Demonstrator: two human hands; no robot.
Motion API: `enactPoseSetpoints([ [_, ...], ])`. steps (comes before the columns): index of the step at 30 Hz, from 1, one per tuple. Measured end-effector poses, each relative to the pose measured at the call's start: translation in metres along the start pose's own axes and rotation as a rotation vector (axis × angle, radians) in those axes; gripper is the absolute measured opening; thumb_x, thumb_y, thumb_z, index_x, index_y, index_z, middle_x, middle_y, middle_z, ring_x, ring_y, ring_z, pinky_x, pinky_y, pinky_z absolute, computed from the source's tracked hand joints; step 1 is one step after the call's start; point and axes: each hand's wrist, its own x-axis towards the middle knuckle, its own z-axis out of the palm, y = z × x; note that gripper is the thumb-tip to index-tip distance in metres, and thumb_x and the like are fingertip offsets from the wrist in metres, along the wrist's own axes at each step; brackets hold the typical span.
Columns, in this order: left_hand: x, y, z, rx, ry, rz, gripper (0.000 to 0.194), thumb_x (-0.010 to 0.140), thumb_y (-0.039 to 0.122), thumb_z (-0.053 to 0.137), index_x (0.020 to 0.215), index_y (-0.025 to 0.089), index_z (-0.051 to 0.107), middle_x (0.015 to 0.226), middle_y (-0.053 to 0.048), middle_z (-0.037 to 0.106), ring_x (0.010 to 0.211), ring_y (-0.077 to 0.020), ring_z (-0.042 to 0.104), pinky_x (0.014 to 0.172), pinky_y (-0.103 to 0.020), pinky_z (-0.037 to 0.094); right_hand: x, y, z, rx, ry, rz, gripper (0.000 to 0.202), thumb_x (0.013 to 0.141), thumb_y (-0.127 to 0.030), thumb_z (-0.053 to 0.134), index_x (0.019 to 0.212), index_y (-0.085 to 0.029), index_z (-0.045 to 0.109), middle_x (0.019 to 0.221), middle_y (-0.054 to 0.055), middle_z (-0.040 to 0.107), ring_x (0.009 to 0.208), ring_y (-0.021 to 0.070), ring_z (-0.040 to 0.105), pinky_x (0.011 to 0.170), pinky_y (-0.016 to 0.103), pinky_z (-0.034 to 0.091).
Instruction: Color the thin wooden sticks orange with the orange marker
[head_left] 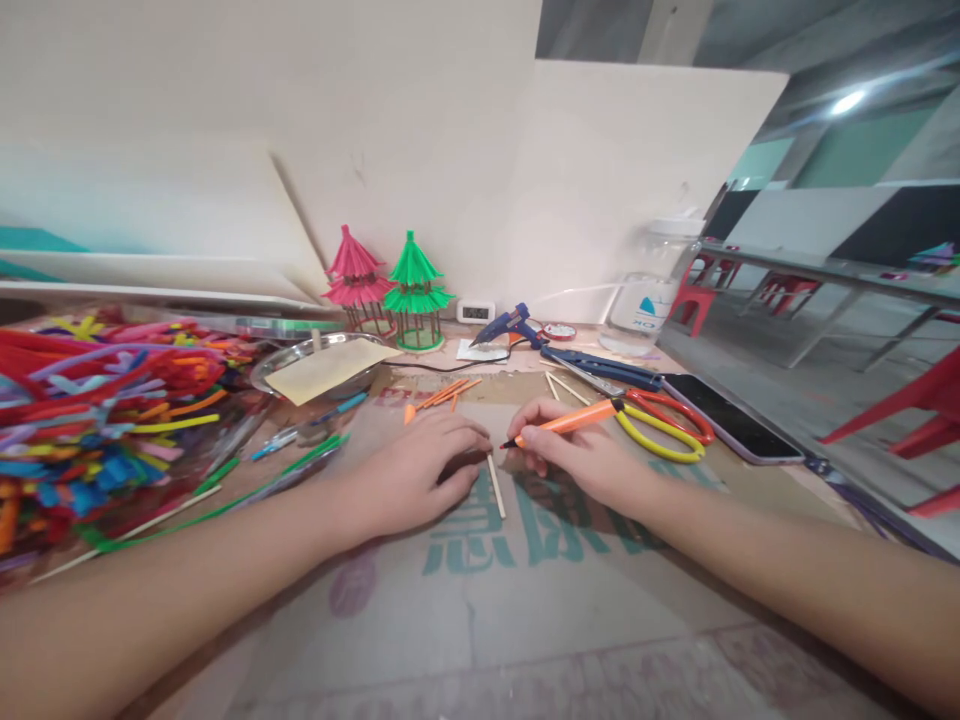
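My right hand (574, 450) is closed around an orange marker (574, 418), its dark tip pointing left, close to the upper end of a thin wooden stick (496, 486). My left hand (431, 468) rests palm down on the printed board (465, 620), its fingertips at the stick's upper end; whether they grip it is hard to tell. An orange cap (409, 413) shows just above my left hand. Beyond it lie several orange sticks (448, 394). Two plain sticks (553, 386) lie behind my right hand.
Colourful pipe cleaners (112, 420) fill the left side. Behind stand a pink tower (356, 275), a green tower (415, 290), a metal dish (322, 365), a small clock (476, 312) and a blue glue gun (514, 325). Scissors (667, 425), a phone (731, 415) and a clear jug (645, 290) are right.
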Motion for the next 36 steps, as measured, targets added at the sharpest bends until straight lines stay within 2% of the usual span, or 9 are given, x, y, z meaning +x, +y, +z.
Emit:
enactPoseSetpoints([
  [3,0.0008,0.0000,-0.0003,0.002,-0.006,0.004,0.025,0.095,0.018,0.050,0.113,0.020,0.067,0.117,-0.009,0.067,0.111,-0.0248,0.061,0.100,-0.043,0.048,-0.0017,-0.0016,-0.0019,-0.051,0.002,-0.009,0.028,0.097,-0.041,0.046,0.094,-0.018,0.060,0.066,-0.004,0.046,0.058,0.0116,0.045,0.053,0.025,0.035],
  [5,0.0010,-0.0001,-0.0003,0.006,-0.009,0.006,0.025,0.096,0.019,0.050,0.112,0.019,0.068,0.117,-0.009,0.067,0.112,-0.0247,0.061,0.100,-0.043,0.048,-0.0024,-0.0031,-0.0009,-0.096,0.022,-0.025,0.024,0.096,-0.038,0.049,0.091,-0.018,0.061,0.064,-0.005,0.044,0.055,0.0109,0.042,0.052,0.025,0.033],
  [8,0.0010,-0.0005,-0.0006,0.019,-0.008,0.006,0.023,0.096,0.021,0.050,0.110,0.019,0.068,0.115,-0.009,0.069,0.110,-0.0248,0.062,0.099,-0.043,0.048,-0.0022,-0.0053,0.0027,-0.096,0.023,-0.043,0.014,0.089,-0.033,0.060,0.085,-0.019,0.058,0.067,-0.004,0.049,0.055,0.0096,0.043,0.052,0.024,0.035],
  [14,0.0020,-0.0003,-0.0019,0.055,-0.014,-0.010,0.021,0.096,0.021,0.049,0.105,0.017,0.068,0.108,-0.009,0.070,0.104,-0.0254,0.063,0.097,-0.045,0.048,-0.0007,-0.0019,0.0044,-0.017,0.016,-0.011,0.015,0.084,-0.032,0.065,0.086,-0.019,0.058,0.069,-0.001,0.062,0.053,0.0094,0.048,0.050,0.024,0.039],
  [19,0.0017,-0.0012,-0.0005,0.045,0.031,0.006,0.021,0.095,0.019,0.049,0.102,0.018,0.068,0.113,-0.009,0.068,0.106,-0.0249,0.063,0.096,-0.043,0.048,-0.0019,0.0011,0.0028,-0.052,0.056,0.017,0.016,0.086,-0.030,0.064,0.080,-0.020,0.053,0.063,-0.002,0.062,0.049,0.0081,0.048,0.048,0.022,0.040],
  [25,0.0009,-0.0024,0.0005,0.031,0.025,-0.009,0.019,0.094,0.019,0.050,0.104,0.019,0.067,0.111,-0.007,0.069,0.105,-0.0240,0.063,0.095,-0.042,0.048,-0.0003,-0.0005,0.0044,-0.083,0.053,0.067,0.016,0.087,-0.033,0.063,0.083,-0.020,0.054,0.065,-0.003,0.061,0.049,0.0083,0.049,0.046,0.020,0.041],
  [32,0.0014,-0.0014,-0.0003,0.037,0.016,-0.007,0.020,0.094,0.018,0.049,0.105,0.019,0.067,0.112,-0.007,0.069,0.105,-0.0239,0.063,0.095,-0.042,0.049,0.0012,0.0032,0.0053,-0.092,0.041,0.089,0.016,0.089,-0.035,0.062,0.087,-0.021,0.054,0.067,-0.002,0.063,0.050,0.0091,0.050,0.045,0.021,0.044],
  [36,0.0011,-0.0019,0.0001,0.043,0.030,-0.003,0.019,0.093,0.018,0.051,0.104,0.019,0.067,0.112,-0.007,0.069,0.105,-0.0237,0.064,0.095,-0.041,0.049,0.0019,0.0009,0.0040,-0.097,-0.006,0.111,0.016,0.088,-0.032,0.061,0.083,-0.021,0.051,0.063,-0.004,0.061,0.046,0.0078,0.048,0.044,0.019,0.040],
])
